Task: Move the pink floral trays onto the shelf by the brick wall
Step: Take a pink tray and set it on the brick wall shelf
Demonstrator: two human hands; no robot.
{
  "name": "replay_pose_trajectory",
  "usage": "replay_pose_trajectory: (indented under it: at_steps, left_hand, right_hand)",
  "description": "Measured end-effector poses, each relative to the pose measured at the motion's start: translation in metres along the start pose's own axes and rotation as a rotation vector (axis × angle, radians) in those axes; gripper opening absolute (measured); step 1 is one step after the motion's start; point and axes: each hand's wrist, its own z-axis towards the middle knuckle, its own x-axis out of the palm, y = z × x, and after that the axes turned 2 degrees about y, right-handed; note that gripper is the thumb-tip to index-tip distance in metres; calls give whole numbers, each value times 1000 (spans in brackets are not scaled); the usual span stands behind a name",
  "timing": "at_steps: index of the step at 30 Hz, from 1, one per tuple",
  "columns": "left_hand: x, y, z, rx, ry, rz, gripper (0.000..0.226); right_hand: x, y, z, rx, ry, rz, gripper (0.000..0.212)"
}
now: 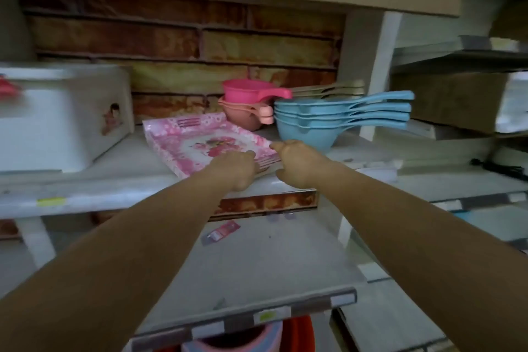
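— Where do the pink floral trays (pixel 205 143) sit?
— Flat on the shelf (pixel 120 180) below the brick wall (pixel 183 46), between a white box (pixel 60 117) on the left and stacked blue scoops (pixel 314 120) on the right; pink cups (pixel 245 103) stand just behind.
— And the grip?
— The left hand (pixel 237 171) has curled fingers on the near edge, thumb on top. The right hand (pixel 297 163) pinches the near right corner, fingers folded.
— How many trays?
— Too blurred to tell.
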Motion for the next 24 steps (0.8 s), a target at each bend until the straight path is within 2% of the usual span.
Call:
replay_pose_trajectory:
  at_steps: [6, 9, 11, 18, 24]
  left_hand:
    - [-3, -33, -12, -274, -32, 113, 39]
    - [3, -40, -11, -394, -54, 146, 35]
    - [4, -42, -11, -450, -101, 113, 33]
    - [-15, -47, -14, -509, -76, -37, 39]
    - [-41, -53, -27, -490, -175, 103, 34]
  right_hand:
    - [22, -37, 30, -290, -18, -26, 60]
    - [21, -46, 42, -378, 3, 10, 63]
    - [22, -50, 49, -408, 2, 13, 57]
    - [20, -57, 57, -469, -82, 31, 32]
    - [-13, -53, 47, -493, -150, 6, 39]
